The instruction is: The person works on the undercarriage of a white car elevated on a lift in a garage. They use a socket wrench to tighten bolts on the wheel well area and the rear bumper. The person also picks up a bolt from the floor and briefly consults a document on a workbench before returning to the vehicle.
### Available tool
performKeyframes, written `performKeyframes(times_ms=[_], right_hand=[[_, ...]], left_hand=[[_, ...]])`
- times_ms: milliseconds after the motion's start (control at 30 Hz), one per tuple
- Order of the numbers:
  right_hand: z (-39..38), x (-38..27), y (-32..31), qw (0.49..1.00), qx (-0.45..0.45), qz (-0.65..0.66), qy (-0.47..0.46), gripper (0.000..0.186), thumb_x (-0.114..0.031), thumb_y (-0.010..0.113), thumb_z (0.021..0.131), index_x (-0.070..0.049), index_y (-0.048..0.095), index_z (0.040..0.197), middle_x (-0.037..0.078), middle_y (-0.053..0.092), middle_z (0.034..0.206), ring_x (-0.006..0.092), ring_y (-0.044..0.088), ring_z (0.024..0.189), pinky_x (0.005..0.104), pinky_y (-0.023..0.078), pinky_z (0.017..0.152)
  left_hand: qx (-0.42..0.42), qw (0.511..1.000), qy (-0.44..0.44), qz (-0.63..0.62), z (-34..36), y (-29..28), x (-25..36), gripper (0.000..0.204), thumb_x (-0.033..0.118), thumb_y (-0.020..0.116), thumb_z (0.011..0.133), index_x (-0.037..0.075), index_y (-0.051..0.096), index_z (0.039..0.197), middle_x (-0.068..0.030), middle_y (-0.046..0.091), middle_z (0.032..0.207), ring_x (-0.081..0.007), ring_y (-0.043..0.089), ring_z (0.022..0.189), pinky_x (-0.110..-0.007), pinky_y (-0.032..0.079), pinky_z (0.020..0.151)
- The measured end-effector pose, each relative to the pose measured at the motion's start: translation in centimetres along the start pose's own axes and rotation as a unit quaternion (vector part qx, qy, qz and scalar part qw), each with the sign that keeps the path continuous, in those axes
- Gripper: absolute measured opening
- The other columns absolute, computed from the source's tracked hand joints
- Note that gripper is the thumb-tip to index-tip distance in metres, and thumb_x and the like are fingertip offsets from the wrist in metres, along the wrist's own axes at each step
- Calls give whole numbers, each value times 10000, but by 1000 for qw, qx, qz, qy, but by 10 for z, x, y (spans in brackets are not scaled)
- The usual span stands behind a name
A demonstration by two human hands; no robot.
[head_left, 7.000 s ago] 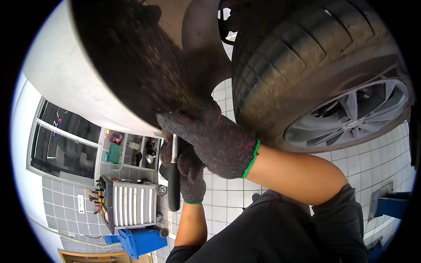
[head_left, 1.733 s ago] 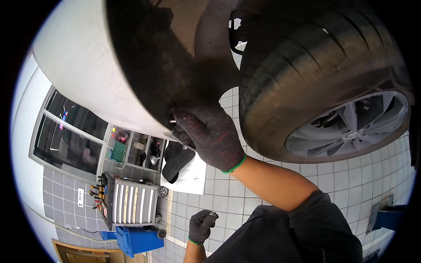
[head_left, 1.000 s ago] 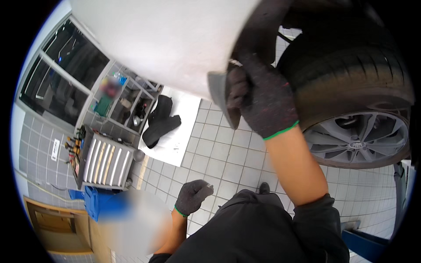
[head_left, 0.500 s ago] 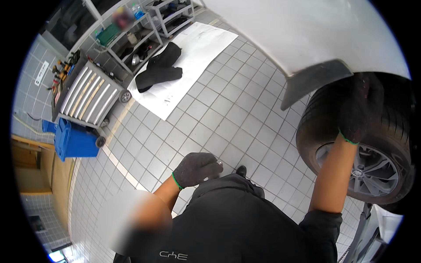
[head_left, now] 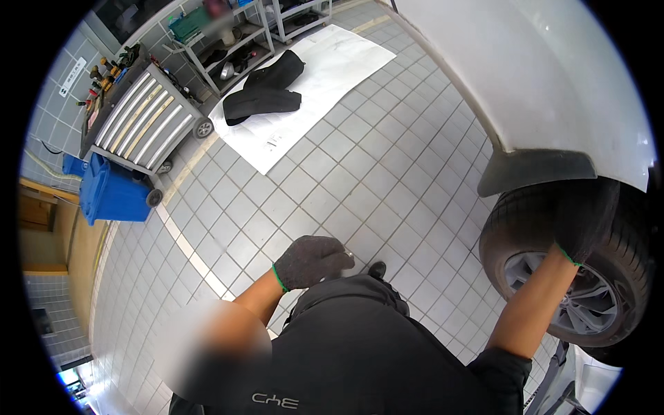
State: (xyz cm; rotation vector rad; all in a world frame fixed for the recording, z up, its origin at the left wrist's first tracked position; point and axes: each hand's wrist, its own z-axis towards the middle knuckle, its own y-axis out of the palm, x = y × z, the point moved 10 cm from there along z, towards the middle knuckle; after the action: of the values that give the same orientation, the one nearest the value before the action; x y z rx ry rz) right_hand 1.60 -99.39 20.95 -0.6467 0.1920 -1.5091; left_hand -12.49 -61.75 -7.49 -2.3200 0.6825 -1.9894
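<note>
My left hand (head_left: 315, 263), in a dark grey work glove with a green cuff, is closed in front of my dark clothing. A small shiny metal piece (head_left: 349, 254) shows at its fingertips; most of it is hidden. My right hand (head_left: 586, 218), gloved alike, reaches to the top of a car wheel's tyre (head_left: 515, 221), right under the edge of the white fender (head_left: 574, 90). Its fingers merge with the dark wheel arch, so their grip does not show. Beside the hand, a black mud flap (head_left: 532, 169) hangs from the fender. The silver alloy rim (head_left: 584, 311) lies below my wrist.
Two black curved liner-like pieces (head_left: 263, 104) lie on a white sheet (head_left: 332, 83) on the tiled floor (head_left: 373, 180). A wheeled tool cabinet (head_left: 145, 117), a blue bin (head_left: 114, 190) and grey shelf carts (head_left: 228, 52) stand at the far left.
The view has shifted, and the wheel and fender sit lower and further right in it. My right hand stays at the tyre's top by the arch. My left hand keeps its closed shape.
</note>
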Motion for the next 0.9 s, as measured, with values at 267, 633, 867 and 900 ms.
performKeyframes(times_ms=[267, 633, 867, 900], right_hand=[[2, -2, -6, 994, 27, -100, -46, 417, -95, 612, 915, 15, 599, 1317, 269, 652, 1246, 461, 600, 1167, 487, 504, 979], [-18, 26, 58, 402, 61, 790, 460, 311, -336, 523, 1115, -117, 645, 930, -37, 547, 754, 122, 524, 708, 275, 458, 652], [-9, 11, 61, 338, -132, 901, 238, 200, -278, 539, 1094, -91, 607, 1115, 20, 584, 955, 174, 567, 889, 299, 474, 876], [-13, 15, 62, 352, -131, 893, 250, 211, -297, 528, 1096, -98, 594, 1073, 16, 559, 916, 174, 542, 840, 300, 464, 832]], left_hand=[[3, 996, 69, 60, 4, -15, 5, 240, 263, 748, 966, 30, 764, 909, -85, 716, 785, -151, 638, 732, -350, 515, 691], [-12, 996, -81, -21, 3, -33, -28, 259, 272, 729, 976, 20, 769, 933, -87, 775, 876, -166, 717, 820, -332, 562, 774], [10, 1000, 22, 5, 8, -35, -23, 321, 374, 653, 1007, 90, 770, 913, -76, 692, 810, -210, 655, 767, -356, 523, 725], [-2, 1000, -16, -6, 10, -34, -28, 317, 375, 658, 1001, 93, 771, 913, -76, 691, 804, -216, 653, 769, -359, 522, 726]])
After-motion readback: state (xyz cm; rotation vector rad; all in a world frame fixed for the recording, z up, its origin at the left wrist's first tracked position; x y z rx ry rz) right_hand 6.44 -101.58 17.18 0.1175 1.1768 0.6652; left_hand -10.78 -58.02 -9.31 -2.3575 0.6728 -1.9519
